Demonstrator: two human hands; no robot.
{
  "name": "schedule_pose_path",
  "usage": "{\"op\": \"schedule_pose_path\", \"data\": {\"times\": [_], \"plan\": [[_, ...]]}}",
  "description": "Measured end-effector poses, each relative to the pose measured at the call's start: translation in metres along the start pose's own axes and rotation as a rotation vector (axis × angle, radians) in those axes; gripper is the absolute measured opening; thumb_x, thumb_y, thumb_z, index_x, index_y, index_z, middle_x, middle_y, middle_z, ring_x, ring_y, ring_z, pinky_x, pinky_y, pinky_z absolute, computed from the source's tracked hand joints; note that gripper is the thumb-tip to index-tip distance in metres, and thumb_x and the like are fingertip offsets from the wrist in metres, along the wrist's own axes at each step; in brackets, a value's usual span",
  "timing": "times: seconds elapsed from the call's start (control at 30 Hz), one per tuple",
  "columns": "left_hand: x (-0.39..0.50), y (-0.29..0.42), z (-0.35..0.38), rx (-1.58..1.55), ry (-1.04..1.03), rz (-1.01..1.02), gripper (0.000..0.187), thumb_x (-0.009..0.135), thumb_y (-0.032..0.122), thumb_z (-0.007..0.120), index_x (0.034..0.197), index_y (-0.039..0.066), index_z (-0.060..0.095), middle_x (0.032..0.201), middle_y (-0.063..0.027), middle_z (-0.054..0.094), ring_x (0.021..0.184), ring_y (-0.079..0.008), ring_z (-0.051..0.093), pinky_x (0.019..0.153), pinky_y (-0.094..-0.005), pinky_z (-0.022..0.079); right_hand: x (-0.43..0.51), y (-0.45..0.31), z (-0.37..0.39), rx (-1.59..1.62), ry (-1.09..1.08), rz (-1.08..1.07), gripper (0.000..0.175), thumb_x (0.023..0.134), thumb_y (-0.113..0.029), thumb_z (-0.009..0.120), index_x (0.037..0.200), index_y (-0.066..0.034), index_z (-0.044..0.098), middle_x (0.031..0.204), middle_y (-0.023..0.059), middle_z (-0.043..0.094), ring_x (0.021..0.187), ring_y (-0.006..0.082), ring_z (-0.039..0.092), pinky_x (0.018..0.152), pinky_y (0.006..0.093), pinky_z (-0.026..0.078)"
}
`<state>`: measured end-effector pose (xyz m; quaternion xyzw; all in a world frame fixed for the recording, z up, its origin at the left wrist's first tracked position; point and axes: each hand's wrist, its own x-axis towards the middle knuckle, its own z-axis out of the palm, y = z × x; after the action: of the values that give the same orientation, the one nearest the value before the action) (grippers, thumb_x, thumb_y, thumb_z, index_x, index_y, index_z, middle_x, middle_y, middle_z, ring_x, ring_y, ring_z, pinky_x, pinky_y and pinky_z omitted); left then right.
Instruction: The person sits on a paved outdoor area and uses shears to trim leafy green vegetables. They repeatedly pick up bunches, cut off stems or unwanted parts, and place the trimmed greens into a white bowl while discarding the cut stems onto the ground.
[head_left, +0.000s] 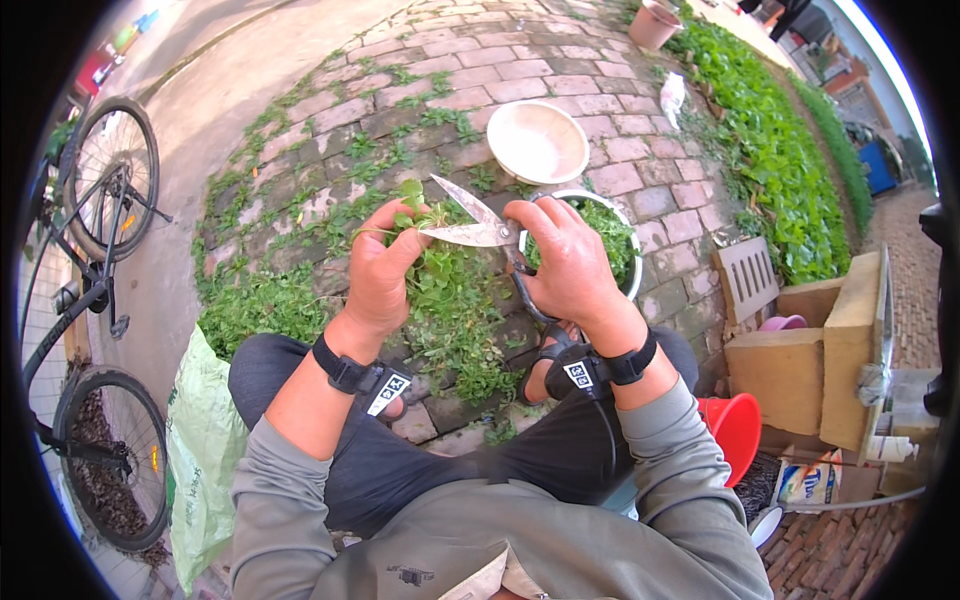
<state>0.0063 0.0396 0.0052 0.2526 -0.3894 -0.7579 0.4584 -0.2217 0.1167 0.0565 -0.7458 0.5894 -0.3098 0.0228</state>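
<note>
My left hand (384, 264) pinches a small bunch of leafy greens (411, 196) by its stems, with the pale root ends turned toward the right. In my right hand (564, 262) is a pair of scissors (480, 234), its blades spread apart. The lower blade touches or nearly touches the root ends. Below my hands, a heap of cut or pulled greens (457, 315) lies on the brick ground between my feet. A white-rimmed basin (636, 255) of finer greens stands behind my right hand, which partly hides it.
Ahead stands a pale basin (536, 142). A light green woven sack (199, 465) and a bicycle (82, 300) are to the left. On the right are a red bucket (731, 435), a block-built stand (776, 375) and a planted bed (765, 142). A white cat (673, 97) is farther off.
</note>
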Motion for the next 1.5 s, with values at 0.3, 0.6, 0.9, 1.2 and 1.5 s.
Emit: {"op": "schedule_pose_path", "data": {"times": [0.3, 0.6, 0.9, 1.2, 1.5], "plan": [[0.001, -0.001, 0.004, -0.024, -0.023, 0.039, 0.023, 0.097, 0.013, 0.067, 0.118, 0.004, 0.066, 0.112, -0.0052, 0.072, 0.097, -0.0127, 0.068, 0.087, -0.0299, 0.056, -0.003, 0.001, 0.004, 0.001, -0.002, -0.051, 0.039, 0.077, -0.010, 0.079, 0.113, -0.0134, 0.064, 0.087, 0.0072, 0.062, 0.082, 0.0312, 0.069, 0.063, 0.0436, 0.055], [0.000, 0.003, 0.009, -0.094, -0.077, 0.028, 0.025, 0.098, 0.016, 0.067, 0.120, 0.003, 0.066, 0.111, -0.0075, 0.074, 0.097, -0.0163, 0.072, 0.087, -0.0324, 0.059, -0.008, 0.001, 0.008, 0.027, -0.047, -0.033, 0.037, 0.076, -0.012, 0.080, 0.109, -0.0136, 0.066, 0.083, 0.0075, 0.063, 0.074, 0.0315, 0.069, 0.061, 0.0434, 0.054], [0.000, 0.004, 0.007, -0.133, -0.091, -0.009, 0.022, 0.097, 0.012, 0.068, 0.118, 0.007, 0.068, 0.106, -0.0035, 0.073, 0.092, -0.0136, 0.070, 0.084, -0.0305, 0.058, -0.011, -0.001, 0.010, 0.109, -0.113, 0.033, 0.039, 0.076, -0.009, 0.079, 0.113, -0.0130, 0.066, 0.088, 0.0087, 0.070, 0.071, 0.0313, 0.070, 0.060, 0.0402, 0.056], [-0.005, 0.007, 0.014, -0.094, -0.022, -0.056, 0.022, 0.094, 0.012, 0.075, 0.115, 0.009, 0.070, 0.098, 0.0000, 0.070, 0.084, -0.0099, 0.063, 0.072, -0.0267, 0.052, 0.004, -0.008, 0.014, 0.947, 0.191, 0.488, 0.042, 0.089, -0.002, 0.075, 0.127, -0.0022, 0.057, 0.095, 0.0027, 0.071, 0.083, 0.0071, 0.065, 0.075, 0.0263, 0.055], [-0.004, 0.003, 0.013, 0.237, -0.120, -0.137, 0.022, 0.092, 0.014, 0.077, 0.112, 0.007, 0.070, 0.097, 0.0001, 0.069, 0.080, -0.0083, 0.062, 0.069, -0.0258, 0.050, 0.002, -0.025, 0.009, 1.086, 0.000, 0.476, 0.048, 0.087, 0.002, 0.082, 0.128, -0.0032, 0.058, 0.103, 0.0041, 0.072, 0.090, 0.0093, 0.066, 0.081, 0.0255, 0.055]]}}
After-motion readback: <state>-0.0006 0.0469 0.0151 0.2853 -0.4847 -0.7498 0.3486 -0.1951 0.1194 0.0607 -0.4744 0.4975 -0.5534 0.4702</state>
